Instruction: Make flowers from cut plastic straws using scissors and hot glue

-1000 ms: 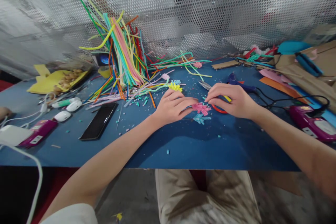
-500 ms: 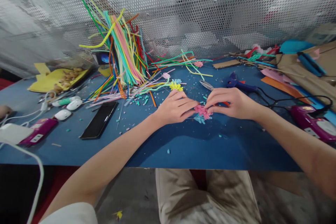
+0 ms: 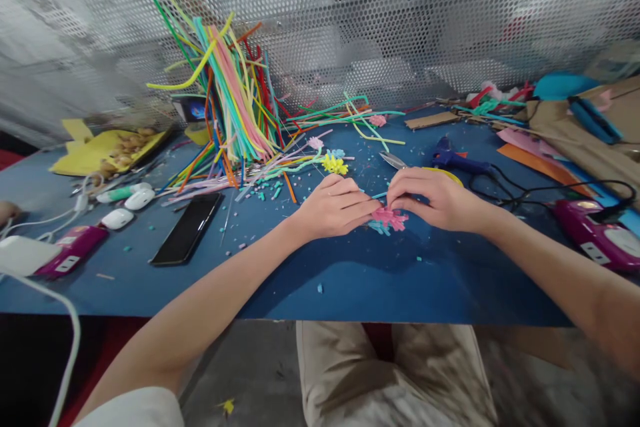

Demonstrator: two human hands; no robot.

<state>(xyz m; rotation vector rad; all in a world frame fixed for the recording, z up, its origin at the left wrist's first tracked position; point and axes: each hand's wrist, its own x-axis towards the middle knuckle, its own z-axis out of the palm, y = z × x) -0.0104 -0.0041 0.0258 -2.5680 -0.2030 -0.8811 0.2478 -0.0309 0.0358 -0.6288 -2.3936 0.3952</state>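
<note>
Our left hand [image 3: 334, 207] pinches a pink fringed piece [image 3: 393, 219] between its fingertips; the fingers of our right hand [image 3: 429, 197] close together at its upper edge, though we cannot tell whether they grip it or something thin beside it. The piece sits between the two hands over the near half of the blue table [image 3: 300, 293], with a light blue fringed piece [image 3: 381, 228] partly hidden below.

As we judge it, the pink fringe is largely shaped, and a yellow flower [image 3: 334, 165] behind our left hand looks formed, while many long stems [image 3: 235, 100] in the bundle remain whole.

Our left forearm slants in from the lower left, palm down, fingers pointing right. Our right forearm comes in from the right, wrist arched, thumb under the fingers. Behind the right hand lie scissors [image 3: 393, 161]; farther right, a glue gun [image 3: 460, 161].
</note>
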